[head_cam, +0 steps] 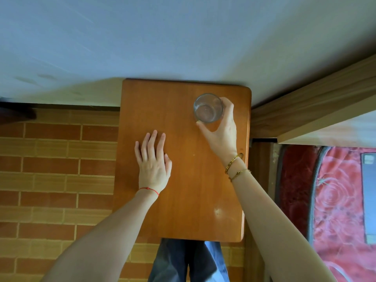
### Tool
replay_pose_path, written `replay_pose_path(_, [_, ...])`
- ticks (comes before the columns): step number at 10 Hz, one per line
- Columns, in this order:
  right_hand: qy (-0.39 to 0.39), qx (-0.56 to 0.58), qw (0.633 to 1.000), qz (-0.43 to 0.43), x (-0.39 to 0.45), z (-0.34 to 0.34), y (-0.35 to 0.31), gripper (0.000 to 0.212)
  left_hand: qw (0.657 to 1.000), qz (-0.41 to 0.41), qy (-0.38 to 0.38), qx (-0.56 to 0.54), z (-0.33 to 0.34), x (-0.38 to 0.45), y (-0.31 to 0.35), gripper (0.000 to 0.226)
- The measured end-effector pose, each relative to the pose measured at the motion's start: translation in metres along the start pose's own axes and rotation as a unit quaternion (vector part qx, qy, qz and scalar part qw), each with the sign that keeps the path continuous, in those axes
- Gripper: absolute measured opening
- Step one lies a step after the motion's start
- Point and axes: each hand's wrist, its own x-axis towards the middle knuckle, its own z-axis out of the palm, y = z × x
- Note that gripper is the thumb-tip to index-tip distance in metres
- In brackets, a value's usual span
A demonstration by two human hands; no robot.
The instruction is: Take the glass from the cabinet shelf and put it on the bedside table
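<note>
Wooden bedside table, right hand gripping glass (upright), left hand flat

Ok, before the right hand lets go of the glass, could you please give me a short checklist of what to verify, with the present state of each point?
1. Glass is over the bedside table, inside its edges: ok.
2. Glass is upright, mouth up: ok.
3. Glass base rests fully on the wood: cannot tell from above.
4. Right hand has thumb and fingers around the glass: ok, not released yet.
5. Left hand lies flat on the table, apart from the glass: ok.
6. Glass has margin from the right edge: ok, though it stands nearer the far right corner.
</note>
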Motion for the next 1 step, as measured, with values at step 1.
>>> replay_pose_path(1, [-0.039,-0.033,0.998,0.028,-0.0017,-0.0056,-0.0064,0.081,1.000,-0.001,0.000,0.003,-0.0054,0.0030,0.0049,0.055])
